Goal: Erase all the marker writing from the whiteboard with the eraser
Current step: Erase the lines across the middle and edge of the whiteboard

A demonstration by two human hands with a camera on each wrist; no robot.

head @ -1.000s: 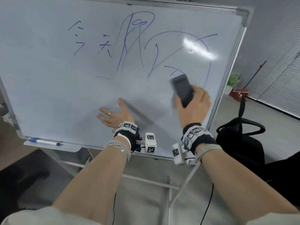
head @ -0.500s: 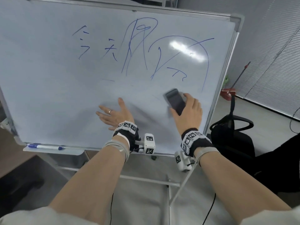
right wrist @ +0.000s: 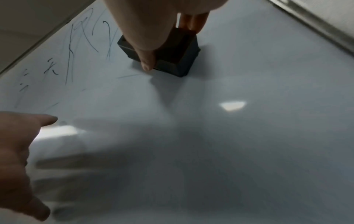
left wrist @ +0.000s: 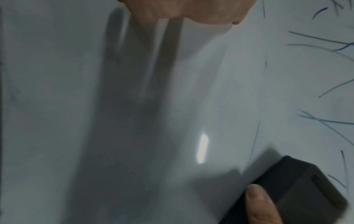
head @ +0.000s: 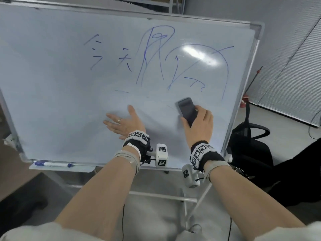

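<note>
**Eraser pressed to the board below the blue scrawl**

The left hand [head: 124, 123] lies flat, fingers spread, on the whiteboard [head: 52, 101]. Just to its right, the right hand [head: 199, 126] clamps the black eraser [head: 187, 110] (face against the board). Beyond the fingertips, marker writing [head: 156, 58] remains.

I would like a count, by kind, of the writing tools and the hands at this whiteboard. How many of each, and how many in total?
Erasers: 1, the black eraser gripped by the right hand
Markers: 1, the blue marker lying on the tray
Hands: 2, the right one and the left hand flat on the whiteboard
Total: 4
</note>
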